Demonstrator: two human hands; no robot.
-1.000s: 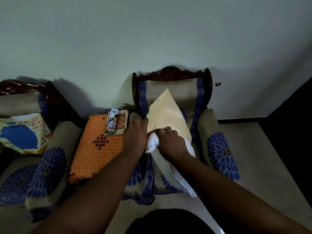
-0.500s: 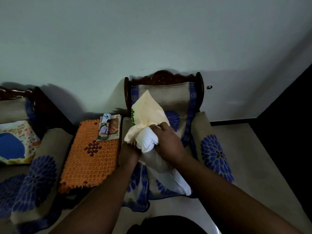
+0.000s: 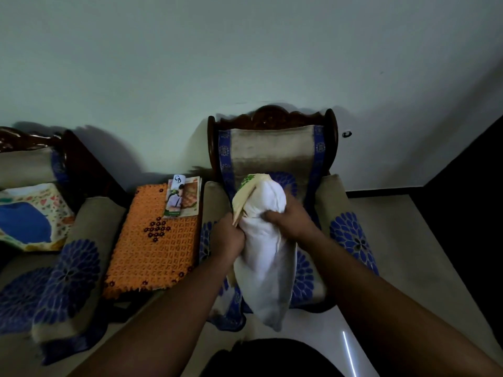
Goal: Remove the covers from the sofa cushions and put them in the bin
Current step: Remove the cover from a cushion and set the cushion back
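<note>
- We see a white cushion (image 3: 265,257) held upright above the seat of a wooden armchair (image 3: 272,148), its lower end pointing down toward the person.
- The cream cover (image 3: 245,197), with a green patterned edge at its top, is bunched along the cushion's upper left side; most of the white cushion is bare.
- The left hand (image 3: 227,239) grips the gathered cover at the cushion's left edge, fingers curled round the cloth.
- The right hand (image 3: 292,217) grips the cushion near its top from the right, fingers curled into the white fabric, thumb side toward the left hand.
- The two hands are close together, with the narrowed neck of the cushion between them.
- The armchair has a beige throw with blue borders and blue flower prints on both armrests.
- Just left of the armchair stands a small table with an orange mat (image 3: 155,240) over it.
- A few booklets (image 3: 183,197) lie at the far right corner of the mat, one showing a photo of a person.
- Further left is a second seat (image 3: 68,254) with the same beige and blue flower covering.
- On that seat rests another cushion (image 3: 32,216) in a patterned cover with a large blue shape.
- We cannot see any bin from this view.
</note>
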